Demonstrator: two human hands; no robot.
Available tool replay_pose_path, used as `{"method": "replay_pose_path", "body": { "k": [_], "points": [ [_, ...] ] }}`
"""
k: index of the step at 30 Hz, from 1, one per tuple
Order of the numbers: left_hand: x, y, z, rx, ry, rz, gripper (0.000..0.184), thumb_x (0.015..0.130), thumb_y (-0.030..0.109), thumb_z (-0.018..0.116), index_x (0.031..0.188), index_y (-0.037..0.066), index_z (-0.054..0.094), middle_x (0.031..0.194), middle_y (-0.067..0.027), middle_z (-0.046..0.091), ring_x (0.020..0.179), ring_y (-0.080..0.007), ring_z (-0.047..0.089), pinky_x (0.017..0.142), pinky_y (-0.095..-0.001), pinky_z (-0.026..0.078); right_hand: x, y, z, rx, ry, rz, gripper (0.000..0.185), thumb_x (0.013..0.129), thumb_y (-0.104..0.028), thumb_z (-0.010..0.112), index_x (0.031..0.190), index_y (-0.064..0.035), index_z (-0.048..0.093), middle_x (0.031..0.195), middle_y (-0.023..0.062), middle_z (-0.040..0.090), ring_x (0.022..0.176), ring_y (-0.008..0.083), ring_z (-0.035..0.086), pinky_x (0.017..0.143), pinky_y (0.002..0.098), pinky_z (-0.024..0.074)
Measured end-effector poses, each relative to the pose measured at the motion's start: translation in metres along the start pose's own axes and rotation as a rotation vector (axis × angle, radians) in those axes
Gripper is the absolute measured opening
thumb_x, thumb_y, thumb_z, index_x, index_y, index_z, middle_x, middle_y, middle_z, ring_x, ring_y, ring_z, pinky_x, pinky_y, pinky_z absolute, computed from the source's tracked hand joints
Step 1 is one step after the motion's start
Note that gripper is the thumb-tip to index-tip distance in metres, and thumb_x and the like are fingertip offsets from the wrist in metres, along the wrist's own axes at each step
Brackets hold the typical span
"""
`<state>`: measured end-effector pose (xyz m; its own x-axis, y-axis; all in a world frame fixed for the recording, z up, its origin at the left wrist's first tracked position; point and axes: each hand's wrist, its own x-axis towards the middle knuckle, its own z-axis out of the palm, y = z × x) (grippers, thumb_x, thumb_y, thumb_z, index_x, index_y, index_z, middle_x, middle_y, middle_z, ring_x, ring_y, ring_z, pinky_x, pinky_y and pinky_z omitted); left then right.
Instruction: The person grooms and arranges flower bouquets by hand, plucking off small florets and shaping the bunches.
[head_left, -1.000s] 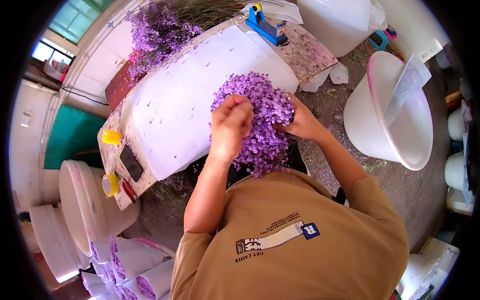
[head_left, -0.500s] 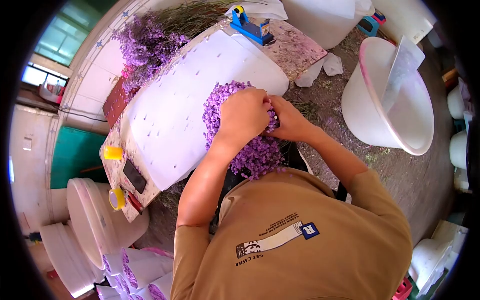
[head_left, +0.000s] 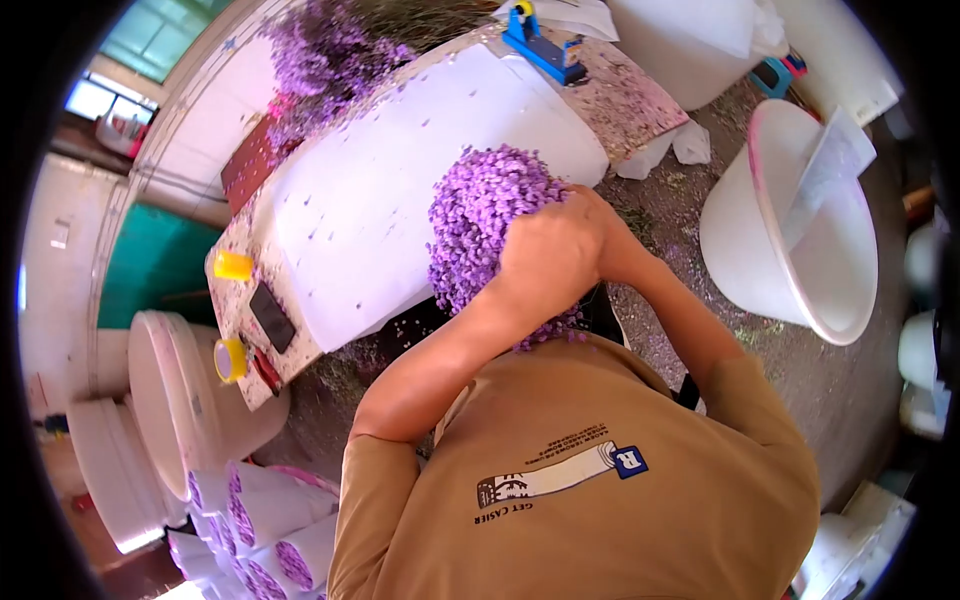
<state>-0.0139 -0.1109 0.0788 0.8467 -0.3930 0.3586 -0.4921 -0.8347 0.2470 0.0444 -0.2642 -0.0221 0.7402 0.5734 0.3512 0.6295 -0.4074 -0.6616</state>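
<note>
A dense bunch of small purple flowers (head_left: 485,215) is in front of my chest, over the near edge of the table. My left hand (head_left: 552,245) is closed at the right side of the bunch, knuckles up, overlapping the other hand. My right hand (head_left: 597,222) is closed there too, its fingers mostly hidden behind the left. The stems are out of sight beneath my hands. Just beyond the bunch lie large white paper sheets (head_left: 370,180), sprinkled with loose petals.
A blue tape dispenser (head_left: 543,50) stands at the table's far end. More purple flowers (head_left: 325,65) lie along the back. Yellow tape rolls (head_left: 231,361), a phone (head_left: 271,317) and red-handled cutters (head_left: 266,370) are at left. A white tub (head_left: 745,240) is right; wrapped bouquets (head_left: 250,520) are lower left.
My left hand has shifted right and down across the bunch, now covering more of my right hand. More of the flower heads show. The view has tilted slightly.
</note>
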Motion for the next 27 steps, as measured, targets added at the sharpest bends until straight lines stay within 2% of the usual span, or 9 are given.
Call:
{"method": "replay_pose_path", "body": {
  "k": [4, 8, 10, 13, 16, 18, 20, 21, 27],
  "points": [
    [-0.019, 0.005, -0.023, -0.4, 0.094, 0.108, 0.011, 0.078, -0.001, 0.06, 0.089, 0.004, 0.06, 0.082, -0.01, 0.061, 0.072, -0.027, 0.065, 0.06, -0.0403, 0.05, 0.0, -0.001, -0.001, 0.174, -0.001, 0.014, 0.073, 0.075, -0.032, 0.076, 0.135, 0.0011, 0.05, 0.135, 0.024, 0.053, 0.127, 0.0425, 0.048, 0.109, 0.0455, 0.0377],
    [-0.062, -0.019, -0.047, -1.385, -0.168, -0.342, 0.01, 0.093, 0.013, 0.06, 0.094, 0.003, 0.058, 0.077, -0.0043, 0.055, 0.063, -0.0106, 0.048, 0.055, -0.0236, 0.035, 0.003, -0.021, -0.012, 0.221, 0.048, 0.125, 0.08, 0.068, -0.021, 0.084, 0.137, -0.0012, 0.048, 0.13, 0.0193, 0.059, 0.122, 0.032, 0.057, 0.105, 0.0414, 0.0431],
    [-0.087, -0.047, -0.045, -1.764, -0.13, -0.66, 0.013, 0.09, 0.016, 0.053, 0.09, 0.003, 0.054, 0.074, -0.0067, 0.053, 0.054, -0.0086, 0.037, 0.046, -0.0233, 0.027, 0.004, -0.026, -0.019, 0.318, 0.007, 0.246, 0.08, 0.067, -0.014, 0.086, 0.136, -0.0012, 0.048, 0.127, 0.0152, 0.062, 0.12, 0.0259, 0.059, 0.104, 0.0394, 0.0435],
    [-0.108, -0.083, -0.039, -1.93, 0.146, -0.719, 0.013, 0.085, 0.015, 0.046, 0.088, 0.003, 0.051, 0.072, -0.0095, 0.051, 0.048, -0.0077, 0.027, 0.041, -0.0236, 0.02, 0.001, -0.018, -0.019, 0.349, -0.004, 0.298, 0.078, 0.07, -0.013, 0.084, 0.138, -0.0008, 0.048, 0.127, 0.0131, 0.063, 0.118, 0.0238, 0.06, 0.104, 0.0382, 0.0436],
    [-0.101, -0.099, -0.045, -1.705, 0.177, -0.822, 0.016, 0.088, 0.012, 0.047, 0.09, -0.001, 0.057, 0.072, -0.0072, 0.053, 0.048, -0.007, 0.029, 0.043, -0.0225, 0.02, 0.0, 0.003, -0.015, 0.278, -0.024, 0.235, 0.081, 0.07, -0.011, 0.084, 0.141, -0.0006, 0.046, 0.13, 0.0131, 0.063, 0.119, 0.024, 0.06, 0.105, 0.0384, 0.044],
    [-0.091, -0.116, -0.033, -1.599, 0.138, -0.827, 0.021, 0.091, 0.014, 0.054, 0.092, -0.004, 0.064, 0.075, -0.0068, 0.059, 0.052, -0.0107, 0.043, 0.047, -0.0246, 0.033, -0.002, 0.005, -0.015, 0.274, -0.053, 0.309, 0.083, 0.069, -0.011, 0.085, 0.142, -0.0008, 0.046, 0.13, 0.0132, 0.062, 0.12, 0.0241, 0.06, 0.105, 0.0388, 0.0442],
    [-0.071, -0.114, -0.023, -0.888, 0.229, -0.559, 0.023, 0.088, 0.017, 0.06, 0.091, -0.003, 0.07, 0.076, -0.0127, 0.067, 0.062, -0.0175, 0.058, 0.06, -0.032, 0.047, 0.001, -0.008, -0.016, 0.278, -0.046, 0.328, 0.084, 0.069, -0.011, 0.085, 0.142, -0.0009, 0.046, 0.131, 0.0131, 0.063, 0.12, 0.0241, 0.06, 0.105, 0.0385, 0.0441],
    [-0.067, -0.116, -0.024, -0.748, 0.063, -0.644, 0.021, 0.086, 0.019, 0.064, 0.093, 0.002, 0.073, 0.085, -0.0164, 0.072, 0.077, -0.0275, 0.069, 0.075, -0.0389, 0.053, 0.002, -0.011, -0.017, 0.278, -0.05, 0.323, 0.084, 0.069, -0.012, 0.086, 0.142, -0.0009, 0.046, 0.131, 0.0131, 0.062, 0.12, 0.0238, 0.06, 0.105, 0.0383, 0.0441],
    [-0.056, -0.12, 0.008, -0.424, 0.012, -0.57, 0.018, 0.083, 0.016, 0.069, 0.095, 0.004, 0.073, 0.086, -0.016, 0.072, 0.078, -0.03, 0.069, 0.073, -0.0383, 0.053, 0.001, -0.011, -0.02, 0.254, -0.043, 0.331, 0.084, 0.07, -0.014, 0.087, 0.142, -0.001, 0.046, 0.131, 0.0126, 0.062, 0.12, 0.0226, 0.059, 0.105, 0.0374, 0.0437]
  ]
}}
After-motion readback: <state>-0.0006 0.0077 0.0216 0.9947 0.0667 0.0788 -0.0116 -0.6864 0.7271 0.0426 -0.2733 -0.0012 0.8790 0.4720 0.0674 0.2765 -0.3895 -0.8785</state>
